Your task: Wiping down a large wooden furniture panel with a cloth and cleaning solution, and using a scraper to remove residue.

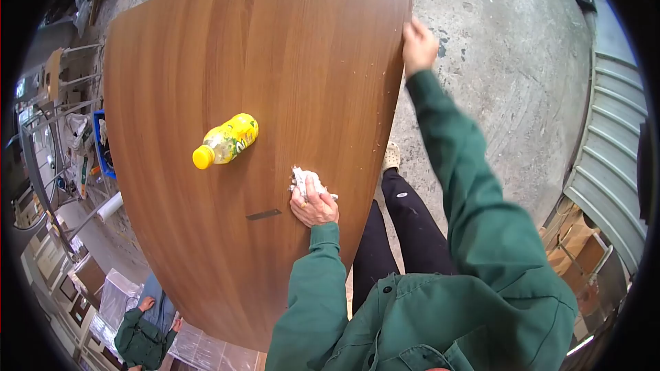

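A large brown wood-grain panel [275, 82] lies flat before me. On it my left hand [315, 207] presses a crumpled white rag [307, 180], fingers laid over it. Just left of that hand is a thin dark flat strip of metal [264, 214]. A yellow-capped plastic bottle [227, 141] with a yellow label lies on its side farther left. My right hand [420, 46] is stretched out to the panel's far right edge, its fingers curled and slightly blurred. What they hold, if anything, is hidden.
Small crumbs [379, 124] dot the panel's right side. Concrete floor [509, 96] stretches right to a ribbed metal shutter [608, 144]. Another person in a green jacket [143, 336] is at the lower left, near plastic-wrapped goods [213, 350]. Racks and a blue crate [103, 144] stand left.
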A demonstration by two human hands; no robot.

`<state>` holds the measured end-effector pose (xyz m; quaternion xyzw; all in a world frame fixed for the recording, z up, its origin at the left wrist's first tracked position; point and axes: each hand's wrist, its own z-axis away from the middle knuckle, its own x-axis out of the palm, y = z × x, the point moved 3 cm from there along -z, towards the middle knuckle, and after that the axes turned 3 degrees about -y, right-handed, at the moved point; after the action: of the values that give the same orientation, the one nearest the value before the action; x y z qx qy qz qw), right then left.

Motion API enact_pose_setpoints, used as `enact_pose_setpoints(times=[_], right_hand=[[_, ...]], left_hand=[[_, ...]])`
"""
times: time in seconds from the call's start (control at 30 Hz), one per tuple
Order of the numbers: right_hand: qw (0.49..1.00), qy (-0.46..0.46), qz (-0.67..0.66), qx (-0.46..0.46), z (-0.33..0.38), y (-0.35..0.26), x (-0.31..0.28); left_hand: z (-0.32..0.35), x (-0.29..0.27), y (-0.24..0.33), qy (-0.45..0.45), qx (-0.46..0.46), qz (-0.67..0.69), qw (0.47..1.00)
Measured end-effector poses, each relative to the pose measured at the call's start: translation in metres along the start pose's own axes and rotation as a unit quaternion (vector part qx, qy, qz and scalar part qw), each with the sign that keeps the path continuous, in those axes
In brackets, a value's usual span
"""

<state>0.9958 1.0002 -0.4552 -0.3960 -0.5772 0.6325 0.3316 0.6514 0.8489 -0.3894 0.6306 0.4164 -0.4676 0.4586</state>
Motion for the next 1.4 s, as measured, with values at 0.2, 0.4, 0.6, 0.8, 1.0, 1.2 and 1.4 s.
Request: enact_pose_setpoints(times=[0.2,0.4,0.6,0.8,1.0,1.2,1.4], right_hand=[[0.999,0.013,0.023,0.027,-0.042,0.019,0.004],[0.993,0.041,0.102,-0.035,-0.076,0.001,0.013],[0.986,-0.009,0.168,0.004,-0.011,0.016,0.003],[0.988,0.042,0.145,-0.014,-0.085,-0.022,0.027],[0.991,0.006,0.135,0.022,-0.078,0.013,0.006],[0.978,0.049,0.203,0.003,-0.082,0.010,0.013],[0.986,0.086,0.122,0.074,-0.099,-0.018,0.041]], left_hand=[[0.001,0.002,0.004,0.000,0.003,0.004,1.000],[0.004,0.003,0.006,-0.008,-0.006,0.008,1.000],[0.003,-0.001,-0.004,0.018,0.006,-0.022,1.000],[0.001,0.004,0.006,-0.007,-0.004,0.012,1.000],[0.000,0.006,0.006,0.016,0.006,0.002,1.000],[0.002,0.004,0.005,0.013,-0.002,0.002,1.000],[0.003,0.003,-0.002,0.010,-0.007,0.006,1.000]])
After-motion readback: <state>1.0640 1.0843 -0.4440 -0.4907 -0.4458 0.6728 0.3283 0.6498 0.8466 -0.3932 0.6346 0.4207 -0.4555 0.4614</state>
